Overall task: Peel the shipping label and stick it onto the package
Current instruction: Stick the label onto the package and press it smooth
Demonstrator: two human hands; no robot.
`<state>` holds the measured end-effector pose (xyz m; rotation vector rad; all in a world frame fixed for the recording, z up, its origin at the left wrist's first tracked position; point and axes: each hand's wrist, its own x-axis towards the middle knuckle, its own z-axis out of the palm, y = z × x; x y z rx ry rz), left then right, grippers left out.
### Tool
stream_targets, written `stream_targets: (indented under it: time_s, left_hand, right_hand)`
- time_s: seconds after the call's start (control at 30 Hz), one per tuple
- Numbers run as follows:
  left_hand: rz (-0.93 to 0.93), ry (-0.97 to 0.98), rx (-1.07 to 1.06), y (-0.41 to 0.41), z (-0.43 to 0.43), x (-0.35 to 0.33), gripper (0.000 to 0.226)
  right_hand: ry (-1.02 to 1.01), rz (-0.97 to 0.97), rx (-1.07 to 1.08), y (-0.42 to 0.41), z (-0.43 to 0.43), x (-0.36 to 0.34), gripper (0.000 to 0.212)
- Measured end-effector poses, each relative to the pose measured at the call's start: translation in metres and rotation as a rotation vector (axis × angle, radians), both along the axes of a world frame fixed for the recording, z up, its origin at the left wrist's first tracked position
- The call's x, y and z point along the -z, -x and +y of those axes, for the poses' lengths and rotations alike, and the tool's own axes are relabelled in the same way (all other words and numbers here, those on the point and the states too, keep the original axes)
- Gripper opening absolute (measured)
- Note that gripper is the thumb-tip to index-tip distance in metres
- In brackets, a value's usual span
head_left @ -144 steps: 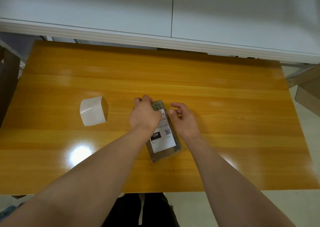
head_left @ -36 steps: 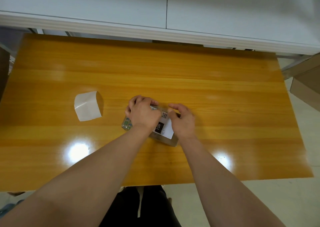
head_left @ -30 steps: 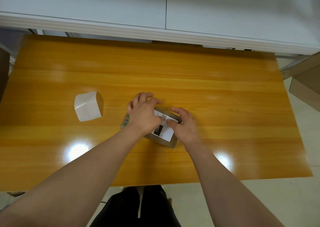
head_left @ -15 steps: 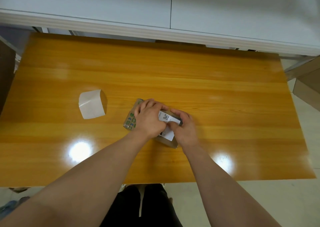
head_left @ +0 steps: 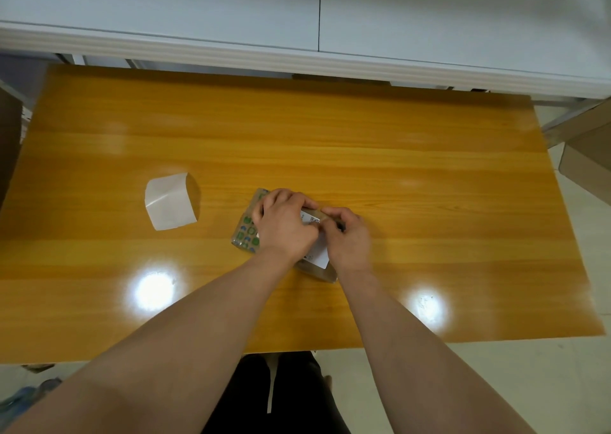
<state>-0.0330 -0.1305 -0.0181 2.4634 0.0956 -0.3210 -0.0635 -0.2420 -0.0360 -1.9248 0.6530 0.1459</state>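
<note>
Grip: left hand curled over package, right hand pinching its far edge | label stuck on package, showing between hands | package flat on table | backing paper curled, well apart at left

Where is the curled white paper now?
In the head view, the paper lies on the table, left of the package, not touching it.

Packing workspace, likely: wooden table, white cabinet fronts behind, cardboard boxes alongside.
</note>
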Motion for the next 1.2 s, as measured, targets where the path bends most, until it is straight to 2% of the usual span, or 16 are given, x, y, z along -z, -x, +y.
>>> stream_targets:
  time_s: [0.17, 0.27, 0.4, 0.47, 0.6, 0.93, 1.2]
  left_hand:
    - [0.033, -0.037, -0.098, -0.003, -0.003, -0.006, 0.026]
    - [0.077, -0.06, -0.12, -0.007, -0.002, -0.013, 0.03]
    - [0.033, -0.046, 0.223, -0.002, 0.002, -0.017, 0.06]
    - [0.052, -0.027, 0.337, 0.001, 0.004, -0.017, 0.068]
    - [0.096, 0.028, 0.301, 0.003, 0.002, -0.012, 0.065]
    - [0.005, 0.046, 0.155, 0.003, -0.004, -0.001, 0.039]
    - [-0.031, 0.056, 0.075, 0.004, -0.01, 0.001, 0.028]
  right_hand:
    - [-0.12, 0.015, 0.003, 0.001, -0.014, -0.007, 0.021]
    - [-0.215, 0.087, -0.001, 0.006, -0.023, -0.012, 0.037]
    - [-0.249, 0.13, -0.159, 0.01, -0.027, -0.019, 0.063]
    - [-0.269, 0.126, -0.22, 0.011, -0.027, -0.024, 0.067]
    - [-0.291, 0.109, -0.221, 0.012, -0.024, -0.03, 0.062]
    - [-0.228, 0.072, -0.067, 0.007, -0.021, -0.02, 0.036]
    - [-0.215, 0.068, -0.007, 0.001, -0.018, -0.017, 0.032]
